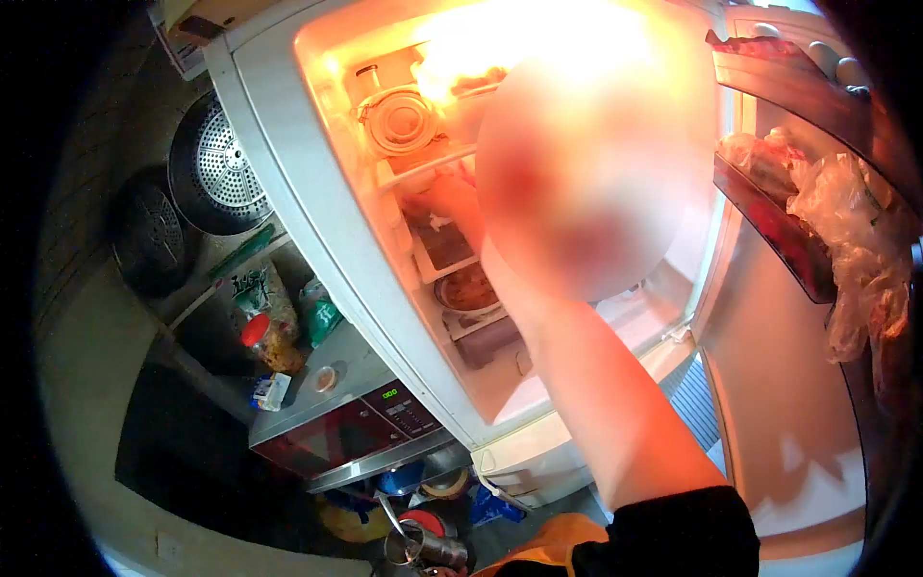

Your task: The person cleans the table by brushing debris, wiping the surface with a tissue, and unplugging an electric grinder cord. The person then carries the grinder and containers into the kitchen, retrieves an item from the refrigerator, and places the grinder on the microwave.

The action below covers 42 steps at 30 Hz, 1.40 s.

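Observation:
My right arm (601, 394), in a black sleeve (683, 534), reaches up into an open fridge (375, 288). A large round blurred patch covers part of the view there. What shows of my right hand (450, 195) is washed out by orange light near a middle shelf, and I cannot make out its fingers or anything in them. Close by are a round lidded container (399, 120) and, lower down, a bowl of reddish-brown food (468, 290). At the bottom edge, a sliver of what looks like my left hand (448, 572) shows against a tilted metal pot (437, 550).
The fridge door (788, 423) stands open at the right, its racks holding eggs (824, 58) and plastic bags (846, 212). On the left is a microwave (351, 428) with a red-lidded jar (269, 341) above it. Perforated steamer pans (226, 163) hang on the wall.

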{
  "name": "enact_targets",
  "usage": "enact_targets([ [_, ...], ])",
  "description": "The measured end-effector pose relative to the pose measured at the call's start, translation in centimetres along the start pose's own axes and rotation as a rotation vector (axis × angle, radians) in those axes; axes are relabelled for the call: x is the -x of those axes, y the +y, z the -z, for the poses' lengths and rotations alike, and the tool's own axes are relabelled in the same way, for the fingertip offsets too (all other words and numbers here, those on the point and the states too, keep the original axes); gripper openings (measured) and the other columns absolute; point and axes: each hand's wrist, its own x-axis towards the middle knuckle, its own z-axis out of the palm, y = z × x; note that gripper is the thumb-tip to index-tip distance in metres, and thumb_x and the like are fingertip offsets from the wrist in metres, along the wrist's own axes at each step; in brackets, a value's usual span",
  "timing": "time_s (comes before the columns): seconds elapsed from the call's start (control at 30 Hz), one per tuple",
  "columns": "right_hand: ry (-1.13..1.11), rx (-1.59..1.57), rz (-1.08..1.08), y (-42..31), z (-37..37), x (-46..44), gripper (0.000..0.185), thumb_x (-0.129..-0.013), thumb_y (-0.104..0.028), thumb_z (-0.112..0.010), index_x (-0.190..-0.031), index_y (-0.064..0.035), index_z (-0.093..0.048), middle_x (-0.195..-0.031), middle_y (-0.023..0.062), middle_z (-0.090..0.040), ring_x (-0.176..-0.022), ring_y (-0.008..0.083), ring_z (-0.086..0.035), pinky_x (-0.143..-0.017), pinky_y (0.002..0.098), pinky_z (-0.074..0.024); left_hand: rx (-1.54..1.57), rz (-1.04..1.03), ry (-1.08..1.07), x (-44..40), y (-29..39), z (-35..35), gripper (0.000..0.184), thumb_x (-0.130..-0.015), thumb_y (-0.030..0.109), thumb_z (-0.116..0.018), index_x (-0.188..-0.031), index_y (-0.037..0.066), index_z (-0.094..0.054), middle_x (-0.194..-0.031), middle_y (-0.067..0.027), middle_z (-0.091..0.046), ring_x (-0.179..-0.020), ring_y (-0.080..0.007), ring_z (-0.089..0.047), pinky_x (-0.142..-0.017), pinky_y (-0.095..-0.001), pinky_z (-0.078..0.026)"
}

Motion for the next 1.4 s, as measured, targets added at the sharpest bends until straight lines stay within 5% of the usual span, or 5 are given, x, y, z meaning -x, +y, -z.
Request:
enact_targets([
  [0.3, 0.107, -0.924, -0.012, -0.4, 9.0, 10.9, 0.037, -0.091, -0.041, -0.062, -0.097, -0.0042, -0.068, -0.067, 0.0085, -0.064, -0.038, 0.0115, -0.047, -0.036, 0.0259, -0.0309, 0.010, -0.073, -0.052, 0.5, -4.8, 2.3, 0.035, -0.091, 0.014, -0.051, -0.126, 0.014, -0.056, -0.104, -0.0071, -0.059, -0.094, -0.0246, -0.053, -0.095, -0.0507, -0.045],
  [0.63, 0.131, -1.253, -1.013, 16.3, -7.6, 65.1, 0.042, -0.089, -0.014, -0.058, -0.131, -0.0086, -0.053, -0.061, -0.0030, -0.045, -0.045, 0.0089, -0.041, -0.043, 0.0302, -0.0466, 0.382, 0.080, -0.039, 2.1, 1.6, 4.1, 0.039, -0.093, 0.021, -0.061, -0.129, 0.010, -0.050, -0.102, -0.0057, -0.061, -0.085, -0.0182, -0.054, -0.082, -0.0354, -0.047],
  [0.8, 0.908, -1.079, -0.619, 28.0, 1.0, 90.9, 0.035, -0.089, -0.042, -0.053, -0.102, -0.0097, -0.058, -0.078, 0.0008, -0.054, -0.068, 0.0186, -0.056, -0.065, 0.0391, -0.0483, 0.476, 0.083, -0.229, 0.2, -0.8, 6.6, 0.036, -0.094, 0.023, -0.061, -0.126, 0.011, -0.050, -0.094, -0.0035, -0.060, -0.082, -0.0167, -0.055, -0.072, -0.0341, -0.049],
  [1.03, 0.632, 0.333, -0.748, 18.4, 7.9, 90.8, 0.027, -0.085, -0.031, -0.060, -0.102, -0.0100, -0.061, -0.081, 0.0048, -0.062, -0.073, 0.0207, -0.060, -0.059, 0.0374, -0.0491, 0.356, 0.006, -0.463, -0.1, -0.7, 9.0, 0.027, -0.095, 0.027, -0.059, -0.116, 0.011, -0.053, -0.091, -0.0034, -0.060, -0.083, -0.0160, -0.055, -0.070, -0.0340, -0.050],
  [1.4, 0.794, -1.422, -0.758, 15.2, -3.3, 84.3, 0.031, -0.076, -0.015, -0.066, -0.104, -0.0050, -0.060, -0.076, 0.0012, -0.059, -0.069, 0.0190, -0.059, -0.062, 0.0354, -0.0505, 0.614, 0.278, -0.676, 0.0, -5.5, 11.7, 0.032, -0.096, 0.033, -0.047, -0.108, 0.004, -0.042, -0.097, -0.0116, -0.040, -0.083, -0.0238, -0.036, -0.068, -0.0452, -0.035],
])
